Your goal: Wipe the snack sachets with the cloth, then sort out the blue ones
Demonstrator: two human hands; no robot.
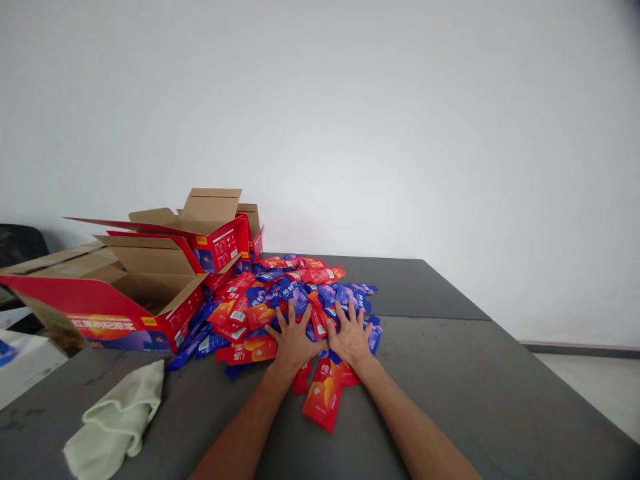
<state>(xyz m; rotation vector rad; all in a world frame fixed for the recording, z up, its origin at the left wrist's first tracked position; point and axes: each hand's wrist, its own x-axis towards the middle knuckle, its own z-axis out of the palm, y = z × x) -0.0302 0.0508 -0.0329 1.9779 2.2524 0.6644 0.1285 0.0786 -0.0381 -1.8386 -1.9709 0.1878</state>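
A heap of red and blue packets (260, 298) lies across the middle of the dark table. Spread flat on its near side is my left hand (294, 341), fingers apart and pointing away from me. My right hand (351, 337) rests beside it on the packets, its fingers also fanned out. The two thumbs come close together. One red packet with an orange fruit picture (324, 395) lies below the hands, towards me. Neither hand grips anything; the packets beneath the palms are partly hidden.
Open red cardboard boxes (165, 293) stand left of the heap, one behind another, flaps raised. A pale green cloth (120, 420) lies crumpled at the front left. A white box (30, 363) is at the far left edge. Behind the table (440, 373) rises a white wall (400, 133).
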